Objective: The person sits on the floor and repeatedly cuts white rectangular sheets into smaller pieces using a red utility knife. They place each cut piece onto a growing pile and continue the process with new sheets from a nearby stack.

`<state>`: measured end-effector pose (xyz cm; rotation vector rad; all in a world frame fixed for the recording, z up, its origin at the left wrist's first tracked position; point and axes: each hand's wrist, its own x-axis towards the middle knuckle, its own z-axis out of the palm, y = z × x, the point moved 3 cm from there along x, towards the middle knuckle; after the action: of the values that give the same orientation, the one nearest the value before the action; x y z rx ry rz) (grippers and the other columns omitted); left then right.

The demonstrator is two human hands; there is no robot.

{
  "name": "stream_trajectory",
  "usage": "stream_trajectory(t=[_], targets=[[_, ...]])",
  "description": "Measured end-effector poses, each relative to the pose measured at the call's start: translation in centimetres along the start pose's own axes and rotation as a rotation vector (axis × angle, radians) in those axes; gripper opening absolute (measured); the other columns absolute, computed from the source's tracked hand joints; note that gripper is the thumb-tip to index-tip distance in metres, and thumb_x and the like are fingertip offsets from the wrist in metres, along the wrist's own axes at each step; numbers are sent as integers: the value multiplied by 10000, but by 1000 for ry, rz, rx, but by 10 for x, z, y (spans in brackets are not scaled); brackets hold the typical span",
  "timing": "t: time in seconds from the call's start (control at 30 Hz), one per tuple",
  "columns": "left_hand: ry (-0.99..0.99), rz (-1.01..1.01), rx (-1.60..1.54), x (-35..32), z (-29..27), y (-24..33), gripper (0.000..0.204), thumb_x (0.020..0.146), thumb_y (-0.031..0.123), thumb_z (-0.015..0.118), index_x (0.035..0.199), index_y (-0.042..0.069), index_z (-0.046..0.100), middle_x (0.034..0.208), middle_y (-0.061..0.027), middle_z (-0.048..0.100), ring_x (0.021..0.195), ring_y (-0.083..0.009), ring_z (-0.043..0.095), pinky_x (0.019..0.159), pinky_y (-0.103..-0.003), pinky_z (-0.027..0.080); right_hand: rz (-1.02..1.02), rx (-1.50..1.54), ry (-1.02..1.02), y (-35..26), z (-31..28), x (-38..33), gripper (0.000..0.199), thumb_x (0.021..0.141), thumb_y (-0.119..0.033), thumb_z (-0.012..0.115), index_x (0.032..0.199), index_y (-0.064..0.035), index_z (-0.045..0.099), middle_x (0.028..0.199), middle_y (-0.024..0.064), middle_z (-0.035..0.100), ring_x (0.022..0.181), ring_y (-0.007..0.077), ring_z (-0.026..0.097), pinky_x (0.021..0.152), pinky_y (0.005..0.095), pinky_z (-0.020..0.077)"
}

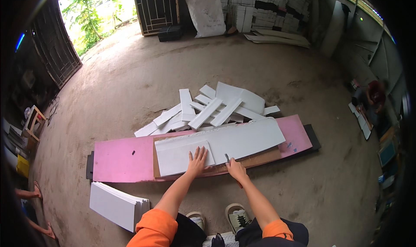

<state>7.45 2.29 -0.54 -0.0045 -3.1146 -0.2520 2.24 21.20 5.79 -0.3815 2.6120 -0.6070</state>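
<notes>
My left hand (198, 160) lies flat with fingers spread on a white rectangular panel (175, 158), near its right edge. That panel rests on a longer white foam-like sheet (247, 138) with a ragged far edge. In my right hand (236, 168) is a knife (227, 158), its blade pointing away from me over the sheet's near edge. Its handle end shows below my fist. Under the sheet lies a brown board (264, 156), on top of a long pink board (123, 158).
Beyond the boards lies a heap of white strips (210, 110). A stack of white panels (115, 206) stands at the near left. Another person (376, 97) sits far right; someone's bare feet (37, 190) show at left. A white sack (206, 13) leans by the open door.
</notes>
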Motion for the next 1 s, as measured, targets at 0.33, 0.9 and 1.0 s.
stream_trajectory(t=[0.33, 0.9, 1.0], targets=[[126, 27, -61, 18, -3, -7, 888, 687, 629, 541, 1365, 138, 246, 1418, -86, 201, 1336, -286, 91, 1036, -566, 59, -143, 62, 45, -2, 33, 98, 526, 672, -286, 728, 1004, -60, 389, 857, 187, 613, 838, 392, 587, 688, 467, 467], [29, 39, -67, 59, -18, -50, 908, 633, 593, 617, 1360, 184, 257, 1409, -56, 222, 1336, -251, 106, 1059, -542, 36, 64, 50, 125, -19, 35, 95, 683, 609, -514, 710, 998, -41, 408, 766, 154, 632, 733, 349, 622, 598, 449, 476], [44, 15, -56, 60, -18, -54, 904, 636, 584, 622, 1359, 184, 258, 1409, -57, 221, 1337, -251, 107, 1059, -540, 38, 89, 57, 121, -21, 36, 94, 686, 612, -515, 707, 999, -42, 396, 752, 155, 632, 717, 358, 621, 590, 454, 473]])
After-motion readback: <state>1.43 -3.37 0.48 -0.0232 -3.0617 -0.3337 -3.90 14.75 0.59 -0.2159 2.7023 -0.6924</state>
